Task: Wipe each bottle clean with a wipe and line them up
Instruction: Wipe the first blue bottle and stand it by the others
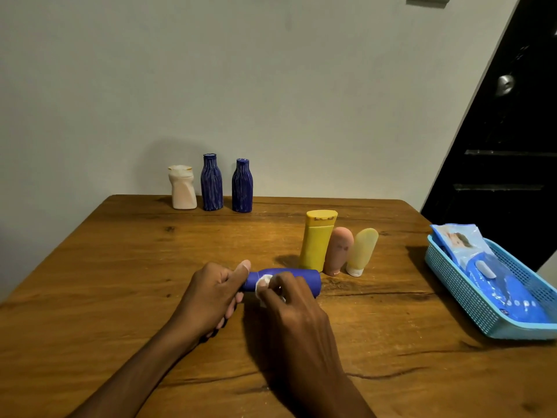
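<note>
The blue bottle [297, 280] lies on its side above the wooden worktop [120, 267], near the front centre, held between both hands. The left hand [211, 294] grips its narrow end; the fingers curl around and hide the cap, with only the thumb showing on top. The right hand [289, 300] pinches a small white wipe [262, 283] against the bottle's shoulder; most of the wipe is hidden under the fingers. Whether the bottle touches the worktop cannot be told. Just beyond stand a yellow bottle [318, 239], a pink tube [339, 251] and a pale yellow tube [361, 251], close together. At the far edge stand a white bottle [182, 188] and two ribbed blue bottles [212, 184] [242, 187]. A blue basket [470, 294], cut off at the right edge, holds a wipe packet [497, 282] with illegible print.
</note>
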